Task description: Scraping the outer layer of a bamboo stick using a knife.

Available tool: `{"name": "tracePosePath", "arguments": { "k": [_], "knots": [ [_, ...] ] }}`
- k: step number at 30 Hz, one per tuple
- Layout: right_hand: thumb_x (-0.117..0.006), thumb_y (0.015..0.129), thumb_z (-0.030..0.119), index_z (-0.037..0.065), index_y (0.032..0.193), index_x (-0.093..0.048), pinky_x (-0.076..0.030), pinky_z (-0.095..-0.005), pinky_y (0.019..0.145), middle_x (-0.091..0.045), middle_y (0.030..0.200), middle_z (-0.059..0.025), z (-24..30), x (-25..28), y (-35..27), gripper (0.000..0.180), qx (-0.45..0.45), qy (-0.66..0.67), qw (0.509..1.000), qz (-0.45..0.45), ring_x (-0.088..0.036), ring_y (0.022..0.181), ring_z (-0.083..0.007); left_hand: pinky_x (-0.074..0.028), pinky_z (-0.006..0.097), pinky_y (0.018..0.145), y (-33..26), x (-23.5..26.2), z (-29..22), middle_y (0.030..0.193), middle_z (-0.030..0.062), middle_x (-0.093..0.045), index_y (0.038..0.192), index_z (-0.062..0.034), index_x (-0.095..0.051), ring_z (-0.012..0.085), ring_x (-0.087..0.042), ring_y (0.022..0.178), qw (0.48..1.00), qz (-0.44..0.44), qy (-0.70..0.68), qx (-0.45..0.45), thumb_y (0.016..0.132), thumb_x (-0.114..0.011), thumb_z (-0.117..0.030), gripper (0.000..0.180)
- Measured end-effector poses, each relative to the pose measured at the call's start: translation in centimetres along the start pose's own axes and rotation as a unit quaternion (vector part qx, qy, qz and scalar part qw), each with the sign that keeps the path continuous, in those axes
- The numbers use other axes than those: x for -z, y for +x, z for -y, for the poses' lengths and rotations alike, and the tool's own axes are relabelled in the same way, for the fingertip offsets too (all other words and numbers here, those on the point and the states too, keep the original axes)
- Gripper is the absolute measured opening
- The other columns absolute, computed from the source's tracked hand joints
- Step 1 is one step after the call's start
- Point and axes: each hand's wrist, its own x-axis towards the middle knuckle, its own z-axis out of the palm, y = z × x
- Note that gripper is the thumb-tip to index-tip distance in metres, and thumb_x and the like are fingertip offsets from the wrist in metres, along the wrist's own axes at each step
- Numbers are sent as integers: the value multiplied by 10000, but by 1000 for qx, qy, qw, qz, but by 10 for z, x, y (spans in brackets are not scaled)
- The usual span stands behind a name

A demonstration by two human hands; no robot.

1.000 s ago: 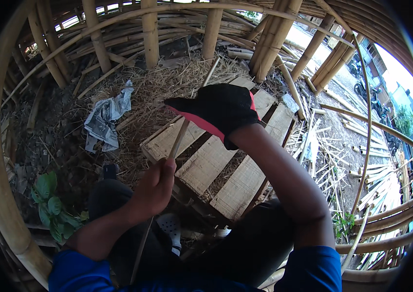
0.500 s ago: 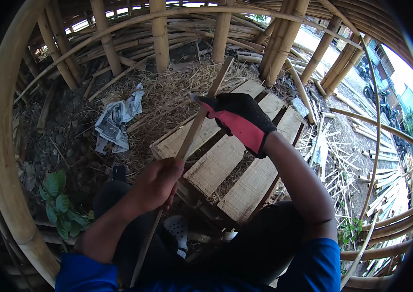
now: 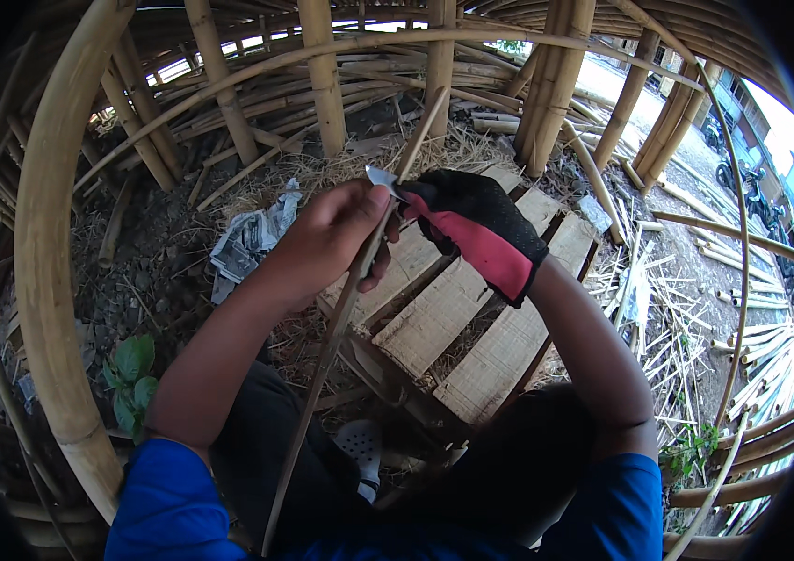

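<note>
A long, thin bamboo strip (image 3: 320,374) slants from beside my legs up and away past both hands. My bare left hand (image 3: 336,229) is closed around it at mid-length, thumb near the knife blade. My right hand (image 3: 481,229), in a black and pink glove, grips a knife (image 3: 380,176); its short pale blade shows against the strip, while its handle is hidden in the glove. The two hands are close together, almost touching. Below the right hand stands a low slatted wooden bench (image 3: 486,369).
Crumpled newspaper (image 3: 252,238) lies on the dirt at left, with a leafy plant (image 3: 133,374) nearer. A thick bamboo pole (image 3: 65,234) curves along the left side. Bamboo posts (image 3: 322,84) rise ahead, and cut slivers (image 3: 668,337) litter the ground at right.
My left hand has slid up the strip to the knife blade beside my right hand. The right hand stays near the strip's upper part. The whole view has shifted slightly.
</note>
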Motion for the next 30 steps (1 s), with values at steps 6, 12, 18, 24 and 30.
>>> {"name": "tracePosePath", "arguments": {
  "k": [6,12,18,24,30],
  "knots": [
    [-587,1010,344,36,1106,-695,-468,-283,593,-590,779,-29,13,2,-6,340,-160,93,983,14,-555,636,-105,-286,225,427,2,-6,7,773,-29,-396,1083,-95,-491,60,-370,556,997,3,-66,27,1087,-411,-474,388],
    [-559,1030,332,49,1168,-672,-487,-285,608,-608,796,-42,2,-15,-1,335,32,-104,992,-68,-593,681,-105,-311,249,465,-4,-19,7,825,-22,-446,1093,-91,-510,68,-379,580,998,-50,0,26,1094,-400,-458,382],
    [-600,985,269,-6,1152,-681,-513,-330,734,-701,868,-138,37,4,-13,332,-41,65,996,-36,-660,767,-210,-308,235,472,-5,-6,-23,851,1,-472,1165,-76,-540,84,-421,618,998,-9,-54,17,1090,-447,-395,340],
    [-606,993,264,-22,1136,-668,-422,-244,575,-629,800,-46,46,4,-15,325,-118,132,980,-91,-518,623,-71,-301,231,451,1,-14,-34,835,-12,-453,1170,-73,-526,60,-405,589,998,10,-64,21,1085,-442,-448,393],
    [-562,1006,319,130,1162,-686,-527,-412,795,-673,983,-122,49,4,-8,274,-82,-163,977,-113,-676,899,-320,-306,223,438,11,-25,-39,739,-32,-409,1006,-53,-538,44,-371,562,994,-72,82,9,1083,-390,-497,475]
  ]
}}
